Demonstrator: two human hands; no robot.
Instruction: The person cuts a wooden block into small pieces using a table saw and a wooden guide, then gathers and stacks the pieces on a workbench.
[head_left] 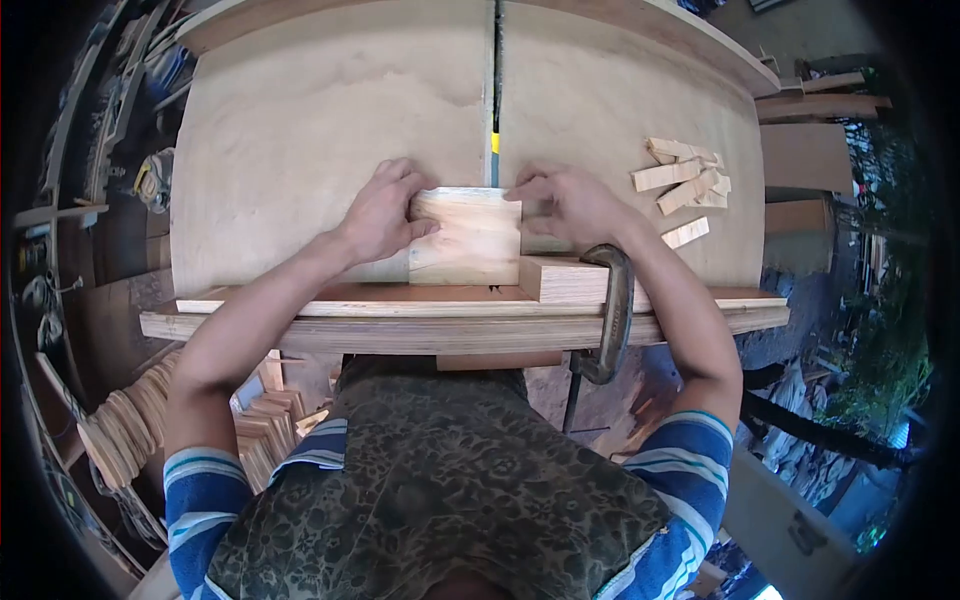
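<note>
Both hands (pixel 470 210) flat on wood block (pixel 466 238)

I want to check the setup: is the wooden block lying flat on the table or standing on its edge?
Flat. The wooden block shows its broad face upward on the table, with the left hand and right hand pressing its sides.

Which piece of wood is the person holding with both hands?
The wide flat board at the middle of the table, gripped by the left hand and right hand. The small offcuts lie loose, untouched, to the right.
</note>
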